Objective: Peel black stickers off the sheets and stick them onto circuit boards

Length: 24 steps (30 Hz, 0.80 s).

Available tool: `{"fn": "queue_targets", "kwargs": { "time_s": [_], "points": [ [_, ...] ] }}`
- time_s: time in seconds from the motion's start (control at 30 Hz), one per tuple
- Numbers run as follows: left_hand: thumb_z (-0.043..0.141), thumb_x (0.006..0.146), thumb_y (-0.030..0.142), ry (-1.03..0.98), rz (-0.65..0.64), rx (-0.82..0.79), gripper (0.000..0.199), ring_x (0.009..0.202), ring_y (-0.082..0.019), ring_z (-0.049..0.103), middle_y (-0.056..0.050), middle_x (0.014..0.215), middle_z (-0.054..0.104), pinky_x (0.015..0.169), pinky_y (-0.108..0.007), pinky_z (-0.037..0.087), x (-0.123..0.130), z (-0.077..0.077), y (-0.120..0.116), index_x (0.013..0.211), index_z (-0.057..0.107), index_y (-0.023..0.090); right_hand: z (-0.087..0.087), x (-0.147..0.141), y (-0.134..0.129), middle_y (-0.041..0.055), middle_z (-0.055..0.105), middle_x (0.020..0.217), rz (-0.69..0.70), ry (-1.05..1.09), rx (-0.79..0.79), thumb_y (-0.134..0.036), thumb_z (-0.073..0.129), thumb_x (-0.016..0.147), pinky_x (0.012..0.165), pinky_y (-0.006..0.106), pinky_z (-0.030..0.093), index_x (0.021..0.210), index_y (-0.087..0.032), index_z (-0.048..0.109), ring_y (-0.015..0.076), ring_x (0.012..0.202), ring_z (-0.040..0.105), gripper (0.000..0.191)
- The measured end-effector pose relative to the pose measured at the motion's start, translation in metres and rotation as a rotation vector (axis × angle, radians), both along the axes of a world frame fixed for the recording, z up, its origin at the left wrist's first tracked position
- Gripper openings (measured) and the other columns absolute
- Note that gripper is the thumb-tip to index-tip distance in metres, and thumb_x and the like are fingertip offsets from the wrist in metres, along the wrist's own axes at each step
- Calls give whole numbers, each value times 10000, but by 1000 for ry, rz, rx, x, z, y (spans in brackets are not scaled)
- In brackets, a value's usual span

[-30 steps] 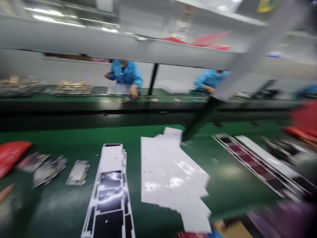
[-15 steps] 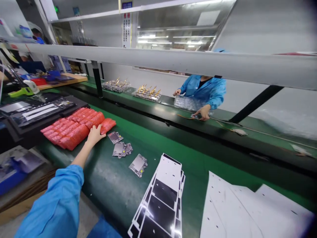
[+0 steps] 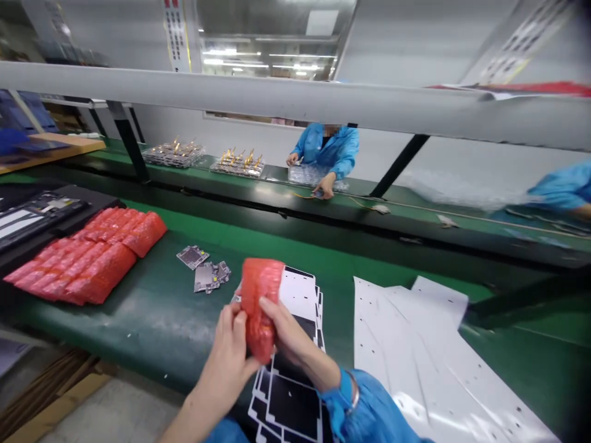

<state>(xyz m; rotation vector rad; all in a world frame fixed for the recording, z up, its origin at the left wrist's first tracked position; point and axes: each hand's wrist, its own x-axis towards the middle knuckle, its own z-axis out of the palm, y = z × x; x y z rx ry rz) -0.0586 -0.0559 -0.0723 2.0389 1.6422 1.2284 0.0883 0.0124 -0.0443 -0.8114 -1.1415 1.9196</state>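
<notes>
In the head view, gripped a red packet (image 3: pixel 261 307) with both hands, just below the middle of the frame. Kept the left hand (image 3: pixel 228 347) at its left side and lower end, fingers bent and pressed against the wrapping. Closed the right hand (image 3: pixel 293 335) on its right side, thumb laid across the front, with the other fingers mostly hidden behind. Wore a bracelet (image 3: pixel 355 392) on the right wrist, beside the blue cuff. Held the packet over the upper part of the black-and-white sheets (image 3: pixel 293 406), perhaps clear of them, though hard to judge from this angle. Had small circuit boards (image 3: pixel 209 277) left of the packet on the green table (image 3: pixel 148 326), some overlapping. Showed a tight group of red packets (image 3: pixel 87 264) farther left, beside a black case (image 3: pixel 32 221) at the left edge. Showed overlapping white sheets (image 3: pixel 415 351) spread over the lower right. Showed beyond, in the upper middle, a co-worker (image 3: pixel 330 151) in blue, one hand down by clear plastic trays (image 3: pixel 305 174), with gold-tipped parts (image 3: pixel 237 163) in racks to the left. Caught another person's blue sleeve (image 3: pixel 561 187) at the right edge.
</notes>
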Motion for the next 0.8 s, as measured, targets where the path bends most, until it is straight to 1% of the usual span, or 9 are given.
{"fn": "queue_targets", "kwargs": {
  "time_s": [0.07,0.13,0.23,0.3,0.43,0.5,0.6,0.7,0.8],
  "points": [
    [786,802,430,92,-55,-25,456,1059,-306,620,-121,1153,555,886,-484,580,-5,7,2,1133,532,243,3,-11,3,98,700,1293,-16,-7,-65,-644,765,720,1157,514,427,1295,-232,587,325,1263,636,729],
    [785,813,431,116,-179,-30,355,997,-263,615,-87,1075,566,865,-421,582,-15,17,13,1014,568,236,5,-9,4,95,722,1227,-18,-6,-139,-644,746,733,1127,511,461,1269,-215,592,322,1211,666,704],
    [563,990,317,73,-456,-13,92,903,-166,620,-39,984,600,830,-274,562,-26,28,34,966,565,228,2,2,2,89,703,1274,-43,-22,-136,-609,754,746,1124,479,470,1247,-219,594,309,1244,645,654],
    [454,1031,233,77,-548,31,120,872,-132,628,-26,982,624,820,-229,545,-26,31,45,1039,574,228,-1,7,1,79,676,1338,-66,-38,-108,-591,771,749,1151,468,442,1270,-237,582,303,1306,603,658],
    [459,1009,163,249,-371,314,197,729,-130,560,-5,864,598,669,-231,485,-19,26,60,1086,632,217,-6,9,0,68,644,1402,-130,-12,-95,-593,764,774,1209,451,364,1347,-255,557,283,1376,544,697],
    [469,999,146,271,-228,423,211,656,-135,473,6,752,519,595,-246,416,-13,23,64,934,661,202,-7,6,1,56,648,1396,-187,13,-81,-557,785,769,1211,434,356,1384,-264,534,270,1365,549,726],
    [457,1002,127,201,-114,449,303,660,-130,432,5,727,419,588,-245,392,1,23,63,746,613,173,-7,1,5,50,708,1274,-265,81,-137,-498,816,741,1121,425,453,1395,-259,510,269,1235,636,761],
    [425,991,68,60,-138,453,320,719,-114,467,-1,780,408,626,-224,419,21,19,49,724,572,164,-6,0,14,45,751,1089,-306,156,-227,-478,796,727,956,407,552,1300,-245,564,269,1055,706,661],
    [455,976,71,-13,-252,518,314,692,-111,436,16,723,375,632,-228,413,32,11,34,682,504,170,-3,2,23,54,742,886,-246,166,-286,-490,785,685,831,410,586,1097,-203,640,274,897,732,522]
  ]
}}
